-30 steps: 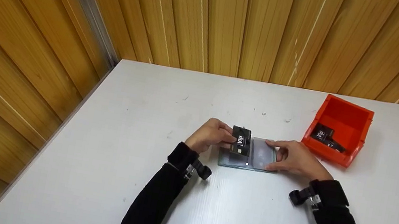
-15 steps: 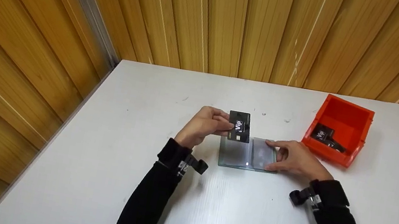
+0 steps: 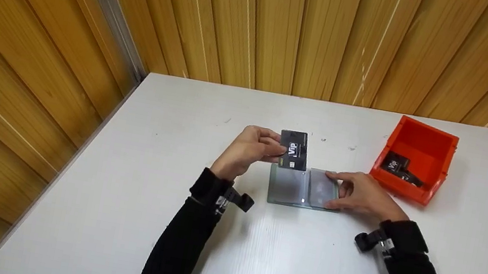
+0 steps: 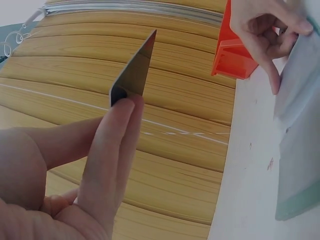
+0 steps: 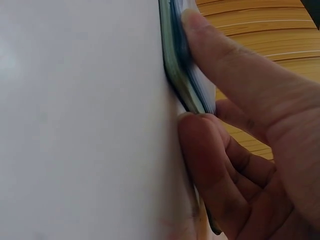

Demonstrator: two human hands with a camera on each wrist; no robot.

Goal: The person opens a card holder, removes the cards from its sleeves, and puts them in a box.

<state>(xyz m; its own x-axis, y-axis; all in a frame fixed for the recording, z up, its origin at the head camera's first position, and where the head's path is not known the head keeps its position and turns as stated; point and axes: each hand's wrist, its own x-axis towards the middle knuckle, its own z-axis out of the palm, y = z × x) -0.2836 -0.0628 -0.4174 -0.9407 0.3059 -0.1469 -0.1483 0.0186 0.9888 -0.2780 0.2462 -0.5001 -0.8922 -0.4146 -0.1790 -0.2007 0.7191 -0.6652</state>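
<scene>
1. head view: the left hand point(image 3: 247, 151) pinches a dark "vip" card point(image 3: 294, 151) by its left edge, thumb in front, the card's lower edge at the far edge of the open clear card holder point(image 3: 288, 187). the holder lies right of the middle of the worktop point(image 3: 110, 214), well apart from its far edge. the right hand point(image 3: 367, 195) grips the holder's right-hand pages, thumb and forefinger set apart along their edge. a red bin point(image 3: 441, 184) stands near the worktop's far right corner, a second dark card point(image 3: 393, 162) in it.
2. the step in hand seems to be moving the card into or out of the holder; which one cannot be told. if in, the next move calls for lining the card up with a sleeve, the pages held steady.
3. left wrist view: the card, seen nearly edge-on, is between thumb and fingertips, apart from the holder.
4. right wrist view: curled fingers hold the stacked page edges just beside the worktop surface; no card shows here.
</scene>
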